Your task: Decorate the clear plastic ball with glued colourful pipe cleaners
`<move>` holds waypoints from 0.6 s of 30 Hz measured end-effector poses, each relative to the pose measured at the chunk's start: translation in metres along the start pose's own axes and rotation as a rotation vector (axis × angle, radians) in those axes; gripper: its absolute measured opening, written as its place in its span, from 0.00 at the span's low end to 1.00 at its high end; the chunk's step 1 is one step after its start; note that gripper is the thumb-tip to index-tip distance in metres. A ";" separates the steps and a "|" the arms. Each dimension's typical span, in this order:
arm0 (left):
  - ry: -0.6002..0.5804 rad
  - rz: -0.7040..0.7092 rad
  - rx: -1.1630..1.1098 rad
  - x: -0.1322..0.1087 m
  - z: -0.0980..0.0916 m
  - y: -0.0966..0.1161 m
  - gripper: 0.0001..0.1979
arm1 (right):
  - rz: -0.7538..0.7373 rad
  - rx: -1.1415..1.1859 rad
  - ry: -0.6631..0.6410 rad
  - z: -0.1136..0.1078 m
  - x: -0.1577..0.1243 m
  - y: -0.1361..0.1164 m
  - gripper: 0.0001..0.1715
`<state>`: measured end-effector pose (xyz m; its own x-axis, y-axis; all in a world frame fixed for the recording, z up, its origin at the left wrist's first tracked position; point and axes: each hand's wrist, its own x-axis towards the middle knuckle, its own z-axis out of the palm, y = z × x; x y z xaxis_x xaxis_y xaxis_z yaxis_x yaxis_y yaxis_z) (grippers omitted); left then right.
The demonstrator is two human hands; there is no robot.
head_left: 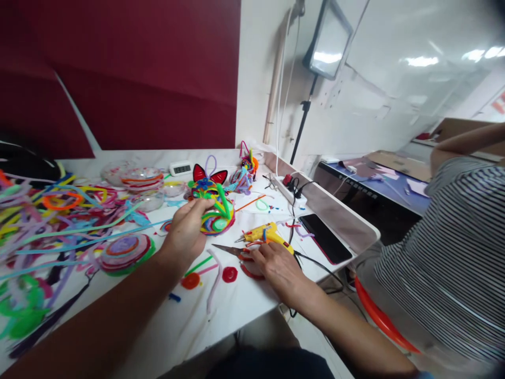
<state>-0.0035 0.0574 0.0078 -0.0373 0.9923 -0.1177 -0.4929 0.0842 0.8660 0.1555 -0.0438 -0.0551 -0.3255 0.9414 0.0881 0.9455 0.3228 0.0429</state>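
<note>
My left hand (187, 223) is closed on a round, colourful pipe-cleaner craft (218, 223) with green strips bent up from it. Just behind the craft rise red-and-black pointed ears (215, 175). My right hand (276, 263) has its fingers on the orange handles of a pair of scissors (232, 250), which lie on the table with the blades pointing left. A yellow glue gun (262, 232) lies right beyond that hand. In front of the hands are a red disc (229, 274), an orange disc (191, 280) and a lilac pipe cleaner (214, 287).
Heaps of pipe cleaners (35, 216) cover the left side, near a coiled round piece (126, 251) and clear bowls. A phone (326, 238), a power strip (294, 196) and cables are at the right edge. A small digital clock (180, 168) stands behind. A person in a striped shirt (445, 252) is at right.
</note>
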 end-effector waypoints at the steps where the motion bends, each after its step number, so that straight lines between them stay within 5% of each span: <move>1: 0.002 -0.024 -0.005 0.000 0.000 0.002 0.08 | 0.007 -0.003 -0.019 -0.002 0.004 -0.001 0.14; 7: 0.062 -0.111 -0.071 0.004 -0.002 0.014 0.03 | 0.090 0.190 -0.255 -0.026 0.005 0.006 0.19; 13: 0.065 -0.041 -0.155 0.014 -0.008 0.025 0.03 | 0.073 0.842 -0.084 -0.016 -0.004 0.029 0.25; 18: 0.129 0.107 -0.177 0.015 -0.007 0.027 0.03 | 0.087 1.359 -0.158 -0.008 0.001 0.042 0.22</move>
<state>-0.0238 0.0738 0.0261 -0.2027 0.9741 -0.1003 -0.6242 -0.0495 0.7797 0.1951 -0.0299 -0.0448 -0.3465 0.9349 -0.0767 0.2596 0.0169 -0.9656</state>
